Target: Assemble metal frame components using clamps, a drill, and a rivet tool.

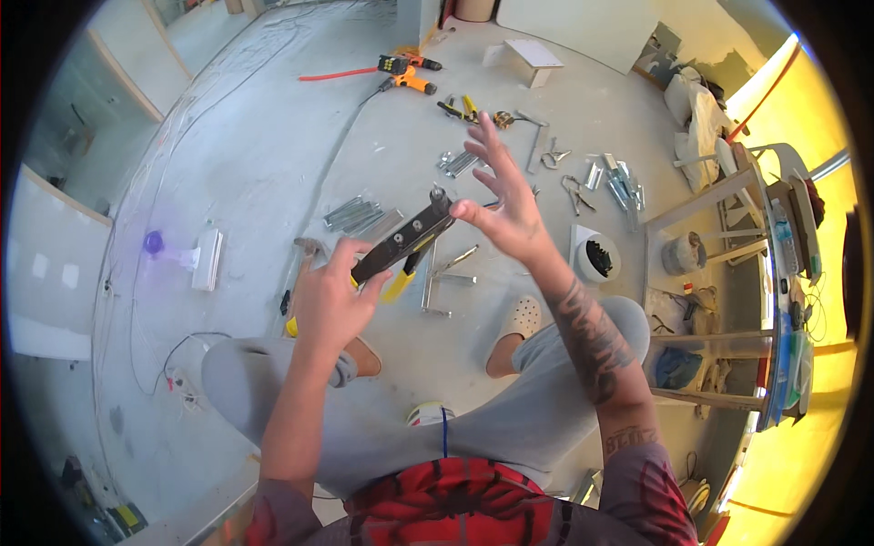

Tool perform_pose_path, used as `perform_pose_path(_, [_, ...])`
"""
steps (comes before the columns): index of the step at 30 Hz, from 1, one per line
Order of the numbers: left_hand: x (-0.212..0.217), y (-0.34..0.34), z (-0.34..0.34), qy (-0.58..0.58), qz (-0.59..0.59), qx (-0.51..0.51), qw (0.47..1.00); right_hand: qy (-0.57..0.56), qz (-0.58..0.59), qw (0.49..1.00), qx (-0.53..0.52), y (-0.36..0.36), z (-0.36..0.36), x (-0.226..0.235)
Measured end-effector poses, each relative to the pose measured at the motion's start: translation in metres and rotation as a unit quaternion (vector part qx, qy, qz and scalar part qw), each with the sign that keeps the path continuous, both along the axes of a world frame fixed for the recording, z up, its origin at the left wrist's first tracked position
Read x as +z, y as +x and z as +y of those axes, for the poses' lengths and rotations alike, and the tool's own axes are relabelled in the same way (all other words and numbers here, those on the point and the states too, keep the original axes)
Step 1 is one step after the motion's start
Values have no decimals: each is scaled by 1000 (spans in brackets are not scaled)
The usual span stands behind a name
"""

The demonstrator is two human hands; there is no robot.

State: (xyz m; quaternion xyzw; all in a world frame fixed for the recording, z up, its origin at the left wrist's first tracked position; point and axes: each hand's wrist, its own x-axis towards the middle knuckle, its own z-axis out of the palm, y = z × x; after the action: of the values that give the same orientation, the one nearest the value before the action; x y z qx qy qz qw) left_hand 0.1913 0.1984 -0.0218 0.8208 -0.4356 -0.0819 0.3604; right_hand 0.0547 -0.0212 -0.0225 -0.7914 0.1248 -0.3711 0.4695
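My left hand (330,302) grips a black plier-like hand tool (406,240) with yellow handle tips, held up and angled toward the upper right. My right hand (505,193) is raised with fingers spread; its thumb touches the tool's metal head near the top end. Both hands hover above my knees in grey trousers, over a concrete floor.
Bent metal brackets (443,282) lie on the floor under the tool. Bundles of metal pieces (353,215), pliers (575,193), orange power drills (410,73), a white bowl of dark screws (597,257), a tape roll (428,414) and a wooden stand (719,273) surround me.
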Motion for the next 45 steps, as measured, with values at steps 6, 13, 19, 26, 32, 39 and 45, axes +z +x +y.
perform_pose_path(6, [10,21,11,-117,141,-50,982,367,22,855,366,45,48,-64])
perform_pose_path(13, [-20,33,-6,-184,273,-65,942,581,-213,728,295,67,112,-86])
perform_pose_path(19, [-133,11,-3,128,30,-190,973,675,-113,729,-19,65,83,-170])
perform_pose_path(26, [-266,-26,43,107,780,30,616,540,247,781,-194,45,136,-277])
perform_pose_path(32, [-289,-18,49,100,806,24,582,529,197,791,-237,40,143,-295])
perform_pose_path(39, [-301,-22,37,110,794,25,598,527,186,795,-235,39,134,-326])
perform_pose_path(45, [-286,-25,22,165,761,59,624,543,155,796,-220,32,130,-324])
